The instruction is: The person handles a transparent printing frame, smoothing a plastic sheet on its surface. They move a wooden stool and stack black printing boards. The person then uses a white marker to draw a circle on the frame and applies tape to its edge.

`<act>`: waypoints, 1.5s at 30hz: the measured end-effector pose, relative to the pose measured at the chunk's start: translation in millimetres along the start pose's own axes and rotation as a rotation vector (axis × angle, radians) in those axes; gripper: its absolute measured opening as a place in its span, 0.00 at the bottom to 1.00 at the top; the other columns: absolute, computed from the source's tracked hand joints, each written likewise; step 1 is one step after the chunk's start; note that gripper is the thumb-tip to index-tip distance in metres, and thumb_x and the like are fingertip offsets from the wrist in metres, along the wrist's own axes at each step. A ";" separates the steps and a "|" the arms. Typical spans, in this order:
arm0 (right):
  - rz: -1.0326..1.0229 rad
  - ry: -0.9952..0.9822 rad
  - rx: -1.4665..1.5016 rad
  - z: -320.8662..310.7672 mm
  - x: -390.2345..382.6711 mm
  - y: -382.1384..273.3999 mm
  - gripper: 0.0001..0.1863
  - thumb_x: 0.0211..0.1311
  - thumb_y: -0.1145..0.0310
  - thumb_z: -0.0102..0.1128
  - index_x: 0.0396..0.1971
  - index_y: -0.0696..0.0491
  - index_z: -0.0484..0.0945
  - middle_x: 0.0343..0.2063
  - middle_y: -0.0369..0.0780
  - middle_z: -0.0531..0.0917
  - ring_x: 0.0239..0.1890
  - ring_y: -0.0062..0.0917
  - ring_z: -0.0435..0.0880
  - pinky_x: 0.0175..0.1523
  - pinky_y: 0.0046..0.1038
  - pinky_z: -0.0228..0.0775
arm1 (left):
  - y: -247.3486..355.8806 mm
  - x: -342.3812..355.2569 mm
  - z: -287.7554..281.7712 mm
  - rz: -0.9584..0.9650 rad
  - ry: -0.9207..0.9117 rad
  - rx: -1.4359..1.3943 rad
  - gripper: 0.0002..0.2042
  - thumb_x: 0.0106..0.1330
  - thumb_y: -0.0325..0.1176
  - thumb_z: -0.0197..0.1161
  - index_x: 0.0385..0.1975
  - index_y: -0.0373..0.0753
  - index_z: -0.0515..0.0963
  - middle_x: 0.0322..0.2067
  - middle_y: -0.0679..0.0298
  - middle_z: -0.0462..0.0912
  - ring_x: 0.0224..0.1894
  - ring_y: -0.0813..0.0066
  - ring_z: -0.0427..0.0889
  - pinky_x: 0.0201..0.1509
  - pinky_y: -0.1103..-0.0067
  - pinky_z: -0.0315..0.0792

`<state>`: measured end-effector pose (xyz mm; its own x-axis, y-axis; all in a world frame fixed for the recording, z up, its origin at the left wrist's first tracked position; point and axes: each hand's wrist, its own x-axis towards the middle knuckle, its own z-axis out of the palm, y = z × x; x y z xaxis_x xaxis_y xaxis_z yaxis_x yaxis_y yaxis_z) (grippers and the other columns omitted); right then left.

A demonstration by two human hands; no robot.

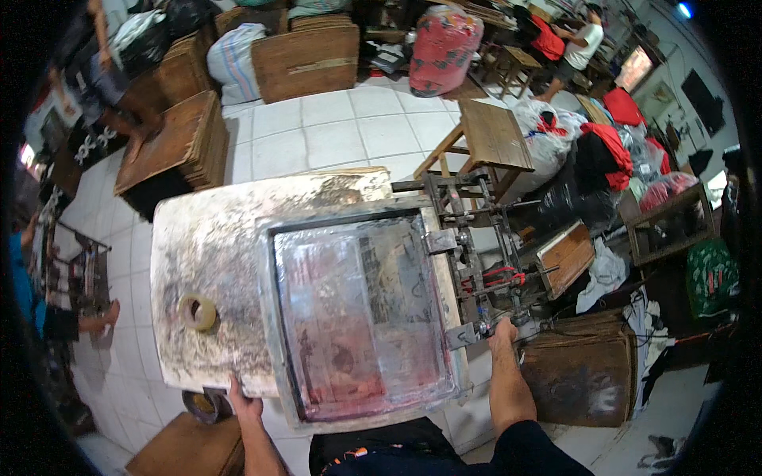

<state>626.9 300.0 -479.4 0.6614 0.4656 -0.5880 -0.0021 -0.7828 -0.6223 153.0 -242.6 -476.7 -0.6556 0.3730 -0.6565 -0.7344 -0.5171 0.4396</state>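
A framed printing screen (pixel 357 313) with a translucent, pink-stained mesh lies over a stained pale board (pixel 206 246). Metal clamps (pixel 464 337) hold the screen's right side to a bar mechanism (pixel 476 262) with red parts. My left hand (pixel 246 404) grips the board's front edge, left of the screen. My right hand (pixel 502 337) is closed on a metal fitting beside the lower clamp. A roll of tape (pixel 198 313) lies on the board's left half, and a dark round container (pixel 205 406) shows below that edge.
Wooden stools (pixel 496 135), stacked boards (pixel 575 373) and bundles of bags and cloth (pixel 444 51) surround me on a tiled floor (pixel 325 131). One person (pixel 103 87) is at the upper left, another (pixel 36 285) at the far left, a third (pixel 579 51) at the back right.
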 end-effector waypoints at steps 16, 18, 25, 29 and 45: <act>-0.067 -0.313 0.208 -9.2 49.3 -4.6 0.31 0.70 0.56 0.53 0.65 0.62 0.63 0.64 0.50 0.68 0.59 0.52 0.74 0.52 0.60 0.73 | -8.6 -17.2 6.3 -0.041 0.104 -0.002 0.23 0.72 0.47 0.60 0.61 0.40 0.74 0.59 0.58 0.79 0.61 0.58 0.76 0.69 0.58 0.67; -0.130 -0.328 0.031 -20.3 58.2 -8.8 0.27 0.71 0.49 0.51 0.57 0.57 0.70 0.51 0.46 0.77 0.41 0.44 0.82 0.29 0.48 0.76 | -10.7 -18.3 4.8 -0.032 0.018 -0.031 0.23 0.71 0.46 0.63 0.60 0.40 0.74 0.58 0.58 0.79 0.60 0.59 0.77 0.67 0.59 0.69; -0.431 0.183 -0.285 -28.3 -26.9 -9.8 0.26 0.66 0.51 0.62 0.56 0.53 0.76 0.41 0.49 0.83 0.45 0.42 0.82 0.53 0.46 0.74 | 23.1 -40.9 -12.5 -0.282 0.215 0.637 0.30 0.68 0.51 0.67 0.58 0.30 0.73 0.52 0.56 0.81 0.53 0.62 0.81 0.59 0.63 0.74; -1.084 0.323 -0.512 3.2 -188.0 44.1 0.28 0.62 0.62 0.65 0.61 0.53 0.73 0.54 0.52 0.79 0.53 0.47 0.79 0.58 0.45 0.72 | 65.9 -54.5 -67.4 -0.282 -0.288 1.329 0.38 0.63 0.54 0.70 0.61 0.25 0.70 0.57 0.47 0.80 0.56 0.58 0.82 0.62 0.67 0.75; -2.042 -0.731 -0.915 268.2 -615.6 276.6 0.24 0.66 0.55 0.67 0.49 0.61 0.80 0.59 0.50 0.74 0.42 0.45 0.81 0.46 0.48 0.73 | 376.1 -116.9 -230.1 0.550 0.398 1.124 0.27 0.64 0.47 0.69 0.57 0.35 0.76 0.49 0.49 0.84 0.47 0.58 0.86 0.50 0.66 0.80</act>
<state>18.1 -92.5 -428.1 -0.8919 0.4394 0.1065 0.4057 0.8817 -0.2408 -6.2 -657.9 -375.6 -0.9600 -0.0309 -0.2782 -0.2602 0.4647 0.8463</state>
